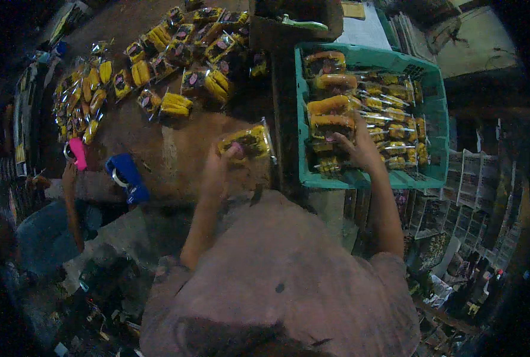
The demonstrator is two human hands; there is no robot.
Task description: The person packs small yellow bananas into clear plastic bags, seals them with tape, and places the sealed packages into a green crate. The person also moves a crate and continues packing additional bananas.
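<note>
My left hand (220,163) grips a clear plastic packet (247,142) of yellow bread or cake with a pink label, just above the wooden table's right part. My right hand (364,149) reaches into a green plastic crate (304,111). Its thumb and fingers are around the right end of a wrapped packet of brown-topped bread rolls (329,121); the exact finger contact is dim. More wrapped rolls (332,81) lie along the crate's left side. Rows of smaller yellow packets (396,114) fill its middle and right.
Many wrapped packets (175,105) are spread over the wooden table (166,143), with a dense heap (79,98) at left. A blue tape dispenser (128,176) stands near the front edge. Another person's hand is by a pink tape dispenser (78,154). A pale green-handled tool (305,22) lies beyond the crate.
</note>
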